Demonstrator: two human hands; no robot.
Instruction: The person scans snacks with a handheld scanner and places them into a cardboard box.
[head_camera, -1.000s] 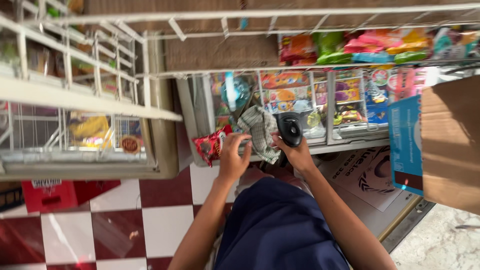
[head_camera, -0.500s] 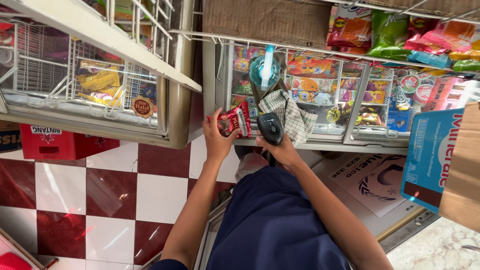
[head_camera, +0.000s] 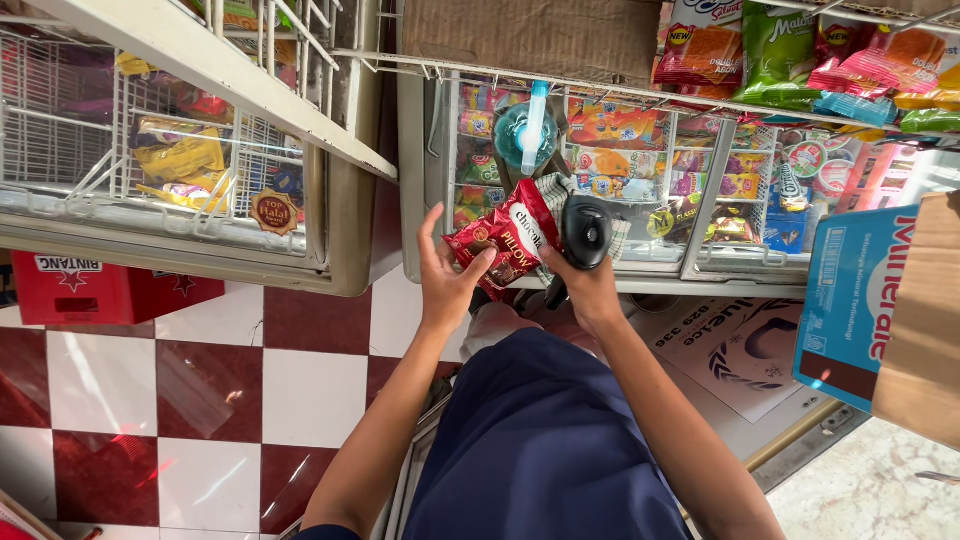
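One red snack packet (head_camera: 505, 243) sits in your left hand (head_camera: 448, 272), thumb pressed on its lower front, other fingers spread behind it, so the grasp is firm but loose-fingered. Packet is tilted, held up just in front of the glass-lidded freezer (head_camera: 640, 200), approx. level w/ its near rim. Your right hand (head_camera: 590, 285) is closed round a black handheld scanner (head_camera: 585, 232), its head just beside the packet's right edge, nearly touching; can't tell if they meet. Behind both, a checked cloth (head_camera: 552, 190) lies on the freezer lid, and a blue spray bottle (head_camera: 528, 135) stands just past it. Under the glass: rows of coloured ice-cream wrappers. Above the freezer, a wire rack w/ chip bags (head_camera: 790, 50), orange, green, red. Left side, a 2nd chest freezer (head_camera: 200, 170) w/ wire baskets and yellow packs inside; a red crate (head_camera: 90, 290) on the floor below it. Floor is red-and-white checker tile (head_camera: 200, 390). Right edge: a blue carton (head_camera: 850, 300) and a brown cardboard box (head_camera: 925, 320), touching. Your dark blue garment fills the bottom centre.
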